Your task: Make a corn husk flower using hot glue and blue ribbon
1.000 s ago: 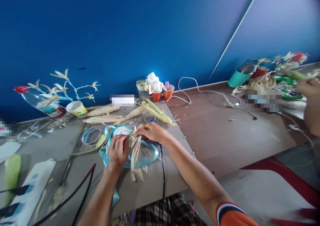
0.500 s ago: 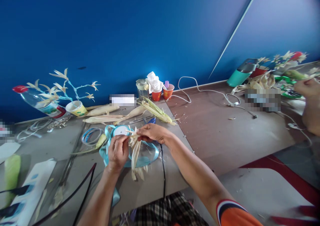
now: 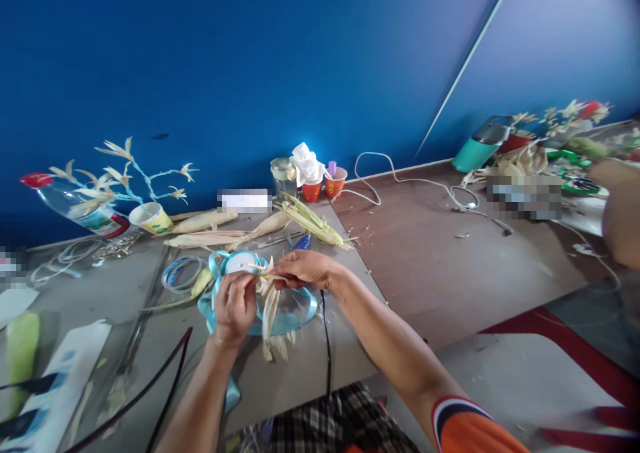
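Rt hand dipped a bit vs a sec ago, lt hand hasn't budged much, so prob still working the husk bunch. It hangs btwn them, over the blue ribbon; both hands' fingers pinched nearly closed on it. Count: 1 ribbon roll, 2 red cups, 1 yellow cup, 1 bottle.

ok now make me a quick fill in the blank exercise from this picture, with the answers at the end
1. The left hand and right hand hold pale husk near a ribbon coloured light ____.
2. The tilted bottle has a ____ cap.
3. In the picture, the jar stands to the ____ of the two cups.
4. The right sleeve is mainly ____.

Missing words: blue; red; left; orange.
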Tool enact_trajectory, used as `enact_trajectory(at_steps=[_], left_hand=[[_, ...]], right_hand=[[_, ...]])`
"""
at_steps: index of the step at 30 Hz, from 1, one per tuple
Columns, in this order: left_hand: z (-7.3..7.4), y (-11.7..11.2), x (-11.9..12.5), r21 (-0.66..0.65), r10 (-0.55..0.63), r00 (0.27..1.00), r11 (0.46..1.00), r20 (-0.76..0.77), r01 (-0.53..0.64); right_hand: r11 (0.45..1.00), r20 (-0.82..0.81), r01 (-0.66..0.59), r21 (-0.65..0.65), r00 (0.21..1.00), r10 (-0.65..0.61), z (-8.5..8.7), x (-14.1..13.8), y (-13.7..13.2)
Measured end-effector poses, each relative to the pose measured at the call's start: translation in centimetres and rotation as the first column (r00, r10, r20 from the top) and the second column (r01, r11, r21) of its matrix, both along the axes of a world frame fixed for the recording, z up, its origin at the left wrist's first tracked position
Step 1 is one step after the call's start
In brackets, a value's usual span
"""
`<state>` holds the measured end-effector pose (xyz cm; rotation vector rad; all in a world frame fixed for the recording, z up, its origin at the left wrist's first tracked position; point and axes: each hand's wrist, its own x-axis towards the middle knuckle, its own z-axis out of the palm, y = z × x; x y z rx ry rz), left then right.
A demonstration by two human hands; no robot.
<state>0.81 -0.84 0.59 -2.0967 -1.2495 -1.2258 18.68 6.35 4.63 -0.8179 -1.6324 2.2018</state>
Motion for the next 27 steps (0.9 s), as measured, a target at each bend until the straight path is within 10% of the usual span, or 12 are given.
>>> enact_trajectory(at_steps=[11, 27], left_hand=[[0.1, -0.7, 0.2, 0.05, -0.033, 0.999, 0.998, 0.016, 0.032], [0.4, -0.8, 0.1, 0.092, -0.074, 0.997, 0.993, 0.012, 0.072]], right_hand=[[0.944, -0.141, -0.194, -0.265, 0.977, 0.162, -0.3, 0.4, 0.0], [0.917, -0.256, -0.298, -0.266, 0.939, 0.231, -1.3, 0.9, 0.2]])
